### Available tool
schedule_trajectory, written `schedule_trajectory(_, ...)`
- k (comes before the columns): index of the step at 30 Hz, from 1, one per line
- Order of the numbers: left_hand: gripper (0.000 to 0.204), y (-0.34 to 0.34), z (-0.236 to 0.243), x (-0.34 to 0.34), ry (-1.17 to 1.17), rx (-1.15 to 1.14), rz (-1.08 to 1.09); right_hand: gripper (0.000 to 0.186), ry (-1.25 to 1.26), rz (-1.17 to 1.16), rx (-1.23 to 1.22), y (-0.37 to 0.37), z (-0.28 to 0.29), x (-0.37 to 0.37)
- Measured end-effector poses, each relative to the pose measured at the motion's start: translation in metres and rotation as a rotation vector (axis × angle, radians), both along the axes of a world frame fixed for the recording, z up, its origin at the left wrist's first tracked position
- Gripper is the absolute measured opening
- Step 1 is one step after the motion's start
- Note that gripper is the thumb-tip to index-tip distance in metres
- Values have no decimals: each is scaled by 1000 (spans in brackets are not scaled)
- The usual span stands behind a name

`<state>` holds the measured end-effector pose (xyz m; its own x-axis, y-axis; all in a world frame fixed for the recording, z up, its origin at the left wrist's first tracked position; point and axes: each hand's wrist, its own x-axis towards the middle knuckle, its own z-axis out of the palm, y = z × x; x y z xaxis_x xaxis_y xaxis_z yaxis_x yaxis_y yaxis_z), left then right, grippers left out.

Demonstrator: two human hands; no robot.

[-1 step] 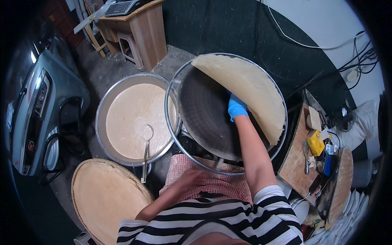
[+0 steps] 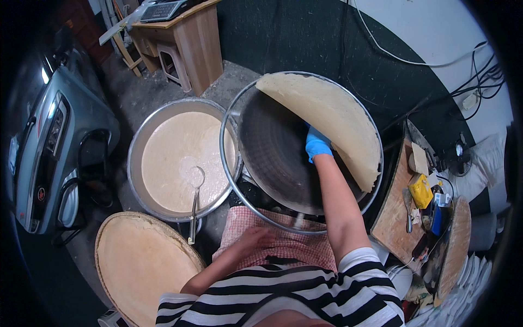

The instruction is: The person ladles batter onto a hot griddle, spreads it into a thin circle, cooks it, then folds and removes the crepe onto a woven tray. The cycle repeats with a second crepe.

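A thin, pale pancake [image 2: 321,103] lies over the far right part of a round dark griddle [image 2: 272,158], its near edge straight as if folded or lifted. My right hand [image 2: 317,144], in a blue glove, reaches over the griddle to that edge; its fingers go out of sight beneath the pancake. A metal ring [image 2: 224,155] surrounds the griddle. Bare and low at my waist, my left hand [image 2: 256,240] rests against a red-and-white checked apron [image 2: 239,220], fingers stretched out, holding nothing. Left of the griddle stands a wide metal pan [image 2: 136,180] of creamy batter, a ladle [image 2: 194,212] leaning in it.
A round tray [image 2: 99,256] bearing a stack of pale flat pancakes stands at lower left. Wooden boards [image 2: 388,220] with a yellow packet [image 2: 420,191] are at right. A grey-blue scooter [image 2: 71,125] stands far left; a wooden desk [image 2: 199,49] is at the back.
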<state>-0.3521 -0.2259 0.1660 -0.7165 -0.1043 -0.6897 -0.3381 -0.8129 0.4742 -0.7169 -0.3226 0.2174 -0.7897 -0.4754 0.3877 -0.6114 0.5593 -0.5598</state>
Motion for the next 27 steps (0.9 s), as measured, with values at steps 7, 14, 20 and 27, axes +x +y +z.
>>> schedule_trajectory(7, 30, 4, 5, 4, 37, 6, 36, 40, -16, 18, 175, 32, -4, -19)
schedule_trajectory(14, 23, -7, 8, -4, 111, -252, 188, 40, 151, 111, 277, 92, -25, -7)
schedule_trajectory(20, 71, -65, 45, -45, -35, -1682, 293, 38, 201, 212, 336, 157, -22, 80)
schedule_trajectory(27, 35, -104, 73, -143, 120, -2247, -278, 41, 100, 323, 439, 204, 44, 126)
